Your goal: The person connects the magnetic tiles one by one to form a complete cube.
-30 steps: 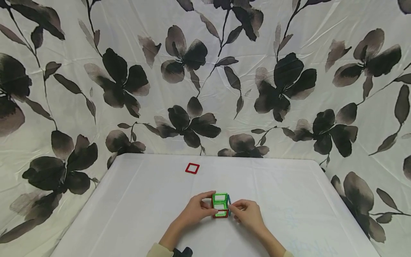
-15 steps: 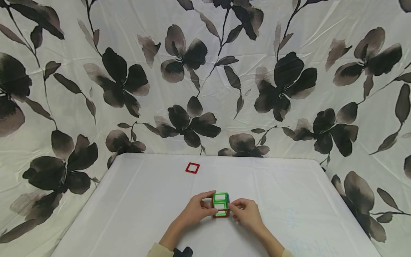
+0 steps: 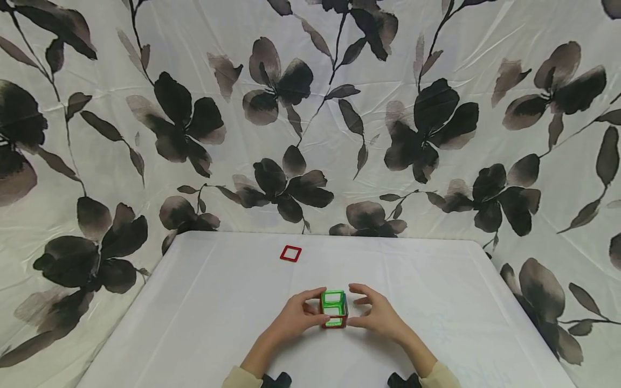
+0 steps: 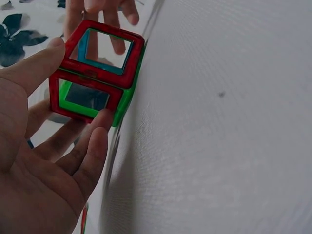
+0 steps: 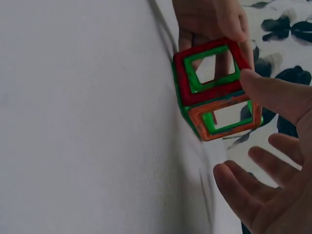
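A small cube of magnetic tiles (image 3: 333, 309) stands on the white table, with green, red, blue and orange frames showing across the views. My left hand (image 3: 293, 315) holds its left side between thumb and fingers, thumb at the near edge. In the left wrist view two red-framed tiles (image 4: 103, 53) face the left palm. To the right of the cube, my right hand (image 3: 378, 315) has its fingers spread. Its thumb tip overlaps the cube's corner in the right wrist view, while the other fingers (image 5: 243, 187) hang apart from the orange-framed tile (image 5: 225, 119).
A single red square tile (image 3: 290, 254) lies flat near the back edge of the white table (image 3: 417, 275). Behind the table hangs a floral cloth (image 3: 310, 134). Dark wrist straps show at both cuffs.
The blue tile on the cube's right side has swung in from a slight outward lean. My right fingers have let go of it and spread apart; the left hand has stayed in place.
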Available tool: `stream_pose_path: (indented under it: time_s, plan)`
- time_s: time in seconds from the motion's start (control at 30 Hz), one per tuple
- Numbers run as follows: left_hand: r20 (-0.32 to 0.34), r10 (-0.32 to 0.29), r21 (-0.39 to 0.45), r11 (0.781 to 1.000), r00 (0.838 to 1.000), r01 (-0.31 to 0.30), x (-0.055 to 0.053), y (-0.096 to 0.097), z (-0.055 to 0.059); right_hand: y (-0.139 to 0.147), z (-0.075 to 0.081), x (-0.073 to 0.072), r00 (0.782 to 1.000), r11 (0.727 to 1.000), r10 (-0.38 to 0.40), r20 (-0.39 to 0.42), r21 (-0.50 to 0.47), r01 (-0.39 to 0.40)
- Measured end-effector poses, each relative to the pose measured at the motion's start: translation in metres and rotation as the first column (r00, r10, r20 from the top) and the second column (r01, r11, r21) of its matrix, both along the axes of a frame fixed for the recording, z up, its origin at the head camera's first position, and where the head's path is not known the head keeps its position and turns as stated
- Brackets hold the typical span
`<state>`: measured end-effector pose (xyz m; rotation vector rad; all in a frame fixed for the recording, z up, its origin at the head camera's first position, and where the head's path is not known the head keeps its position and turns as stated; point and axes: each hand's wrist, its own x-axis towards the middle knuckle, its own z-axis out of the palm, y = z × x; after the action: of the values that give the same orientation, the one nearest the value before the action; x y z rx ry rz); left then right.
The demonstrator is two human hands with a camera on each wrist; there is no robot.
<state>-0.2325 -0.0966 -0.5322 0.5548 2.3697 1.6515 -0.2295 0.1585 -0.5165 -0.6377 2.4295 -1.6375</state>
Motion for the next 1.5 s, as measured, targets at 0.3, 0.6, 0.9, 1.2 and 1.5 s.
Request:
stream_pose_path:
  time_s: [0.3,0.6,0.9,1.2,1.5]
  plan:
    - [-0.003,-0.013,0.006,1.0,1.0,0.013,0.0,0.0,-0.004,-0.003,-0.016,-0.015,0.989,0.989,0.149,0.003,-0.006,-0.149]
    - [0.014,-0.034,-0.016,0.999,0.999,0.035,-0.005,0.002,-0.002,-0.004,-0.023,-0.015,0.994,0.994,0.11,0.002,-0.027,-0.11]
    - [0.022,-0.053,-0.004,0.999,0.998,0.053,-0.007,0.001,0.0,-0.007,-0.027,-0.012,0.997,0.997,0.072,0.006,-0.034,-0.072]
    - [0.012,-0.039,-0.039,0.998,0.999,0.04,-0.013,-0.009,-0.003,-0.008,-0.023,-0.011,0.999,0.999,0.034,0.005,-0.026,-0.034]
    - [-0.032,-0.03,-0.111,0.993,0.999,0.026,-0.031,-0.036,0.003,-0.012,-0.023,-0.01,1.0,0.999,0.024,-0.001,-0.042,-0.024]
